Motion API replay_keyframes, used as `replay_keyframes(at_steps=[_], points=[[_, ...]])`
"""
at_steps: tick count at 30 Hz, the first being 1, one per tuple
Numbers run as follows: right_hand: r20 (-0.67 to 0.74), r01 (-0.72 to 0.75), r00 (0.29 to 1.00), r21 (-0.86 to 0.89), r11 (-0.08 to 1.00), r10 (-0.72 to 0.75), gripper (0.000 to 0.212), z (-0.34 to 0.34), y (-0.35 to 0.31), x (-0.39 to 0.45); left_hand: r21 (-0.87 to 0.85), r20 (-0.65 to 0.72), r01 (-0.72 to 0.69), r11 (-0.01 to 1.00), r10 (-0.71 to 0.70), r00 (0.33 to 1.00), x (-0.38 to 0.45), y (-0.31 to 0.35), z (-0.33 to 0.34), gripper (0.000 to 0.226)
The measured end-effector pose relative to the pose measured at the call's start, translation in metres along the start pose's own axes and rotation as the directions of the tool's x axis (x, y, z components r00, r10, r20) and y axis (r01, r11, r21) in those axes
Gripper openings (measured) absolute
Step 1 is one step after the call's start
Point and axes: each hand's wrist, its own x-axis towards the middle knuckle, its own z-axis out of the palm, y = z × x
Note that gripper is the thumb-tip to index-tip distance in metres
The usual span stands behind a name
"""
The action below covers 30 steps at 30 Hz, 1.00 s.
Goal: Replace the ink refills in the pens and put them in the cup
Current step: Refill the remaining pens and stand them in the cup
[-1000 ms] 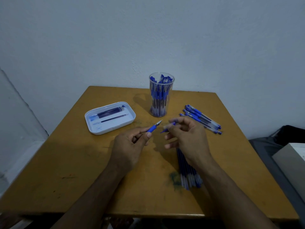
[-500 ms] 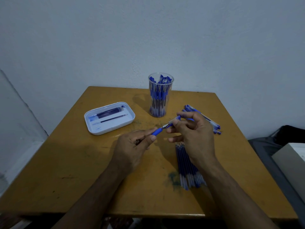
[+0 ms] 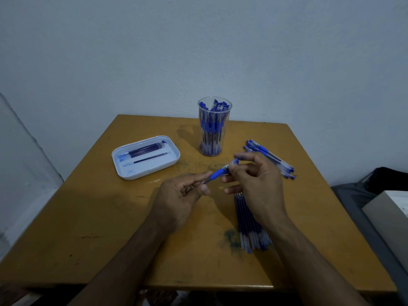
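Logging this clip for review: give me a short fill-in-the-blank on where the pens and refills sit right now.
1. The finished pens stand upright in the clear ____ at the back of the table.
2. The white tray lies to the ____ of the cup.
3. Both the left hand and the right hand hold one ____ between them.
4. The loose refills lie on the table under the ____ forearm.

Missing words: cup; left; pen; right

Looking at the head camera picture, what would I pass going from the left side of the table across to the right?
White tray holding a few refills → left hand → clear cup full of pens → right hand, which shares a pen with the left → loose pens.
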Motion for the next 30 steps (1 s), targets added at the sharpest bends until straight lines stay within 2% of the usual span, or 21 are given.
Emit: replay_keyframes(at_steps=[7, 19, 22, 26, 28, 30], points=[[0.012, -0.016, 1.0, 0.038, 0.999, 0.016, 0.02, 0.005, 0.005, -0.003, 0.013, -0.002, 0.011, 1.0, -0.011, 1.0, 0.0, -0.002, -0.002, 0.034], [0.038, -0.092, 0.995, 0.091, 0.992, 0.089, 0.042, 0.018, 0.008, -0.007, 0.004, -0.003, 0.014, 1.0, -0.014, 1.0, 0.0, -0.001, 0.0, 0.034], [-0.005, -0.062, 0.998, 0.066, 0.996, 0.062, 0.043, 0.02, 0.007, -0.007, 0.034, 0.009, 0.005, 0.999, -0.006, 1.0, -0.001, 0.0, 0.001, 0.035], [-0.074, 0.073, 0.994, -0.043, 0.996, -0.076, 0.042, 0.014, -0.004, -0.007, 0.032, -0.023, -0.005, 0.999, 0.006, 1.0, -0.003, 0.001, -0.002, 0.038], [-0.1, 0.141, 0.983, -0.12, 0.983, -0.154, 0.04, 0.009, -0.016, -0.003, 0.131, -0.049, -0.002, 0.991, 0.008, 0.999, -0.001, 0.002, -0.005, 0.038], [-0.119, 0.196, 0.969, -0.159, 0.968, -0.216, 0.038, 0.006, -0.032, 0.004, 0.362, -0.055, -0.031, 0.932, 0.054, 0.997, 0.005, 0.002, -0.009, 0.04]])
